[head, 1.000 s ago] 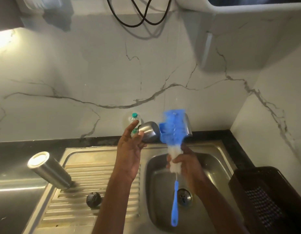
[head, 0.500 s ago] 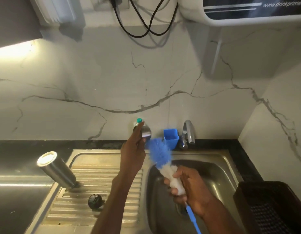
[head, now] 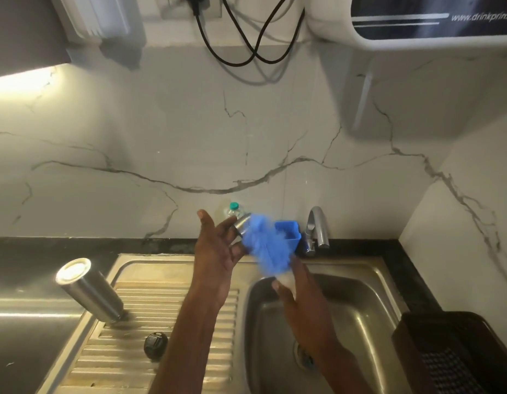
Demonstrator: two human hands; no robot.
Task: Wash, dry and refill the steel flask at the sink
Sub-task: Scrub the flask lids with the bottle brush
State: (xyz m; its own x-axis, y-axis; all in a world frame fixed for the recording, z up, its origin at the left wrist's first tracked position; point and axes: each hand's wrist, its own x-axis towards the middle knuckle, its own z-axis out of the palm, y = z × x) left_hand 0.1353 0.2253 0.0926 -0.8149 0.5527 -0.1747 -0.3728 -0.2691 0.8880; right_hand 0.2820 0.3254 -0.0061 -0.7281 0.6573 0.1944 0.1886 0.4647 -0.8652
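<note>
Above the back rim of the sink (head: 383, 282), the left hand (head: 218, 251) holds a small steel cup (head: 243, 224) in its fingers, thumb raised free. The right hand (head: 300, 294) grips a bottle brush (head: 265, 245) by its white neck, the blurred blue bristles touching the cup. The steel flask (head: 88, 290) stands upside down and tilted on the drainboard left of the sink, its black cap (head: 155, 344) beside it.
</note>
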